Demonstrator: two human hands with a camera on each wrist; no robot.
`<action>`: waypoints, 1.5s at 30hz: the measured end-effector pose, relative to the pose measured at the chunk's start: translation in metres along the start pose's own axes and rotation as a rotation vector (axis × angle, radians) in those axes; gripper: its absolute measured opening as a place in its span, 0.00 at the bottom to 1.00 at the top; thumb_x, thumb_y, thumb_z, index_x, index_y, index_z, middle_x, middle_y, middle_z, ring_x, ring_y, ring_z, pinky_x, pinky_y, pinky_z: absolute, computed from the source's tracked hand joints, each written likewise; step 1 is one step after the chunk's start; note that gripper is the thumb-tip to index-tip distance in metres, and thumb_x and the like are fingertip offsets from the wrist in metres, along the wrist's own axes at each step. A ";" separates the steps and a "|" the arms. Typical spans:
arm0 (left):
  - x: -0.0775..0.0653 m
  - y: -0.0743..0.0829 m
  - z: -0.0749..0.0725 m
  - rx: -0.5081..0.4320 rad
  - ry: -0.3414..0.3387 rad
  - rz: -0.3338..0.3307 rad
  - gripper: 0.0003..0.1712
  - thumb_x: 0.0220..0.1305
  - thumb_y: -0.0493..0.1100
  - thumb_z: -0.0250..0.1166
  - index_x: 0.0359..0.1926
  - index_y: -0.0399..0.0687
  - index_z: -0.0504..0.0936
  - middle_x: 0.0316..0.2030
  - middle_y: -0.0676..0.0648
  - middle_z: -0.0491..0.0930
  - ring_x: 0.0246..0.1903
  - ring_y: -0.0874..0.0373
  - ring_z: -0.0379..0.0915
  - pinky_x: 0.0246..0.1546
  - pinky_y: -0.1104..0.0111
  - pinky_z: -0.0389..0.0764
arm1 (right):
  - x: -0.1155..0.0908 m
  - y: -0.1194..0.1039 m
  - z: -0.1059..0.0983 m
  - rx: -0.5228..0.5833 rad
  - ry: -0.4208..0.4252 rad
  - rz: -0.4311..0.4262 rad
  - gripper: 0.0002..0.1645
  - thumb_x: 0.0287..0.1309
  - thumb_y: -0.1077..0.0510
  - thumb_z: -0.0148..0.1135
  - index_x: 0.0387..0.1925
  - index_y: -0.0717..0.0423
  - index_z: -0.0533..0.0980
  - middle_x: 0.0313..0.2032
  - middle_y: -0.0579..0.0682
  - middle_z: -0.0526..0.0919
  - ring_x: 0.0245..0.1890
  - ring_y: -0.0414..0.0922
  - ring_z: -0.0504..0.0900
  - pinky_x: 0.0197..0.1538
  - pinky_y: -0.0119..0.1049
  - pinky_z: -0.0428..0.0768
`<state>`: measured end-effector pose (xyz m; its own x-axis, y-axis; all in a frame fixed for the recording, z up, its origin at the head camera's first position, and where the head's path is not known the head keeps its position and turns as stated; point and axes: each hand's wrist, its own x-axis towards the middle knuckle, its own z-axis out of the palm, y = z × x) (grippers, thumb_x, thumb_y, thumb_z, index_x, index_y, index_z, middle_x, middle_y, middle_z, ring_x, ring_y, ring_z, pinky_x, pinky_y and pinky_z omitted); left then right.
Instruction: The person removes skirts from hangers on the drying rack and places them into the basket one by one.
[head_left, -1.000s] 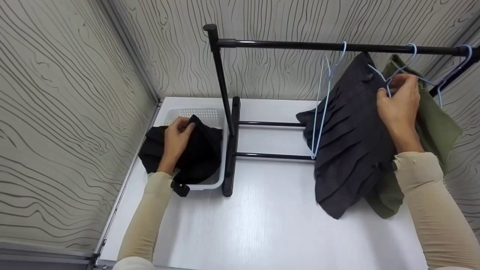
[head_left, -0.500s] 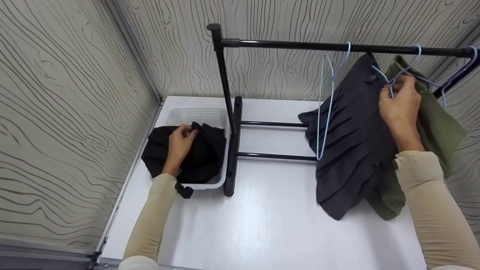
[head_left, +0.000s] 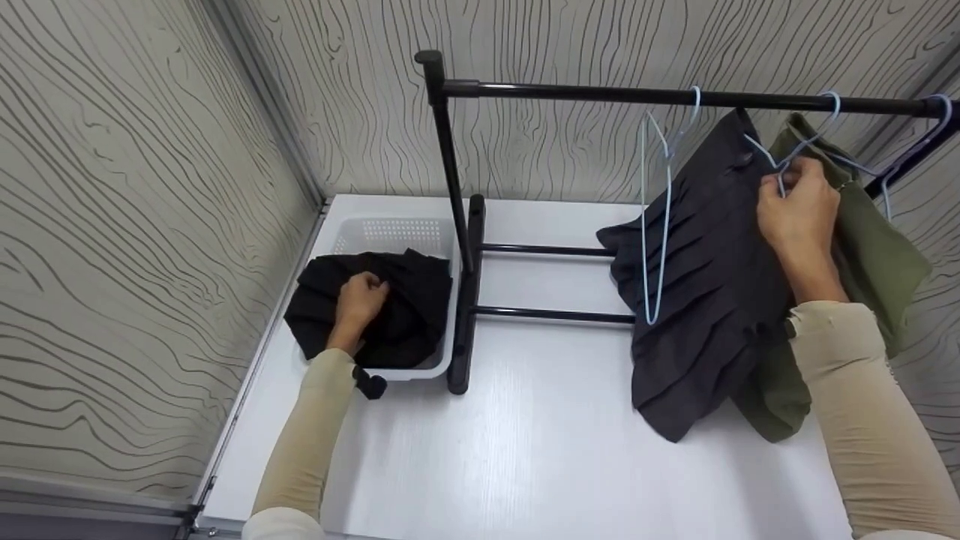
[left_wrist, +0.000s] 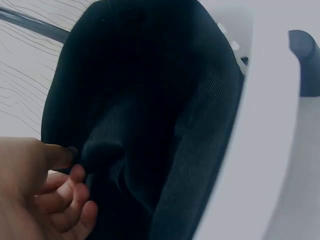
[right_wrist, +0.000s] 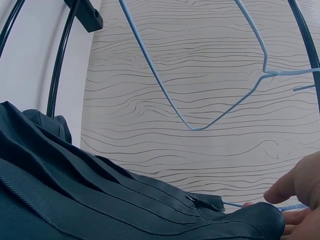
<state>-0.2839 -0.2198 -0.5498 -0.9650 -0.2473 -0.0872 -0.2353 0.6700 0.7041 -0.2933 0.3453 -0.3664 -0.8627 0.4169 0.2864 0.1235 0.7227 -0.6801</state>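
A dark pleated skirt (head_left: 694, 300) hangs from the black rail on a light-blue wire hanger (head_left: 808, 141). My right hand (head_left: 801, 202) grips that hanger just below its neck, at the skirt's waist. In the right wrist view, the skirt's waistband (right_wrist: 262, 220) lies against the fingers. On the left, a crumpled black garment (head_left: 416, 300) fills a white plastic basket (head_left: 442, 367) and spills over its left side. My left hand (head_left: 361, 304) is down on this garment. The left wrist view has its thumb and forefinger pinching a fold of the cloth (left_wrist: 102, 152).
Left of the skirt, a bare blue hanger (head_left: 656, 225) hangs on the rack's top rail (head_left: 570, 91). An olive-green garment (head_left: 877, 255) hangs behind the right hand, with another hanger hook (head_left: 943, 120) farther right. The rack's base (head_left: 465, 330) stands beside the basket on the white table (head_left: 517, 442).
My left hand has lowered into the basket, and the raised black cloth has sunk with it. The bare hanger has turned slightly. My right hand keeps its hold in nearly the same place.
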 end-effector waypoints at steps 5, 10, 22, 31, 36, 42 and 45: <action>-0.002 -0.005 0.003 0.026 -0.048 -0.036 0.15 0.70 0.47 0.57 0.46 0.39 0.79 0.40 0.39 0.83 0.40 0.47 0.78 0.45 0.57 0.76 | 0.001 0.000 0.000 0.001 -0.006 -0.007 0.30 0.69 0.52 0.46 0.66 0.64 0.64 0.58 0.65 0.76 0.60 0.60 0.71 0.65 0.51 0.66; -0.001 -0.007 0.003 0.018 -0.056 -0.037 0.16 0.70 0.47 0.56 0.48 0.38 0.79 0.42 0.39 0.83 0.42 0.46 0.78 0.47 0.56 0.76 | 0.002 0.000 -0.001 -0.014 -0.036 -0.005 0.28 0.71 0.54 0.43 0.67 0.63 0.63 0.59 0.63 0.77 0.60 0.57 0.72 0.65 0.49 0.67; -0.001 -0.008 0.000 -0.039 -0.042 0.002 0.18 0.67 0.41 0.57 0.54 0.36 0.77 0.39 0.38 0.85 0.34 0.51 0.82 0.39 0.63 0.79 | 0.004 0.001 -0.002 -0.038 -0.029 0.017 0.27 0.72 0.53 0.42 0.67 0.58 0.65 0.52 0.48 0.83 0.41 0.31 0.75 0.59 0.39 0.72; 0.000 -0.005 -0.004 -0.177 -0.028 -0.007 0.16 0.68 0.39 0.55 0.52 0.35 0.78 0.34 0.36 0.86 0.27 0.52 0.84 0.24 0.72 0.78 | 0.006 0.002 -0.004 -0.039 -0.001 0.035 0.25 0.71 0.54 0.43 0.66 0.56 0.67 0.47 0.44 0.85 0.50 0.46 0.77 0.62 0.42 0.71; 0.002 -0.002 -0.010 -0.232 0.016 0.014 0.13 0.68 0.38 0.55 0.48 0.36 0.80 0.31 0.38 0.86 0.23 0.54 0.82 0.20 0.73 0.77 | 0.006 0.003 -0.003 -0.041 0.013 0.043 0.24 0.72 0.54 0.44 0.65 0.55 0.68 0.48 0.45 0.85 0.44 0.36 0.77 0.59 0.39 0.72; 0.002 0.006 -0.013 -0.211 0.067 0.059 0.13 0.68 0.39 0.55 0.47 0.37 0.81 0.32 0.39 0.85 0.24 0.55 0.81 0.23 0.71 0.78 | 0.006 0.002 -0.002 -0.036 0.025 0.035 0.23 0.72 0.53 0.45 0.64 0.54 0.70 0.50 0.48 0.85 0.43 0.34 0.76 0.58 0.39 0.72; 0.003 0.010 -0.013 -0.168 0.125 0.081 0.13 0.68 0.39 0.55 0.47 0.39 0.83 0.35 0.40 0.85 0.30 0.53 0.80 0.32 0.67 0.78 | 0.005 0.001 -0.002 -0.036 0.037 0.029 0.23 0.72 0.53 0.46 0.64 0.54 0.71 0.51 0.50 0.84 0.42 0.33 0.75 0.58 0.38 0.72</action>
<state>-0.2878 -0.2232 -0.5336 -0.9556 -0.2894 0.0554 -0.1247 0.5676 0.8138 -0.2967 0.3493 -0.3638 -0.8400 0.4575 0.2917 0.1667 0.7292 -0.6637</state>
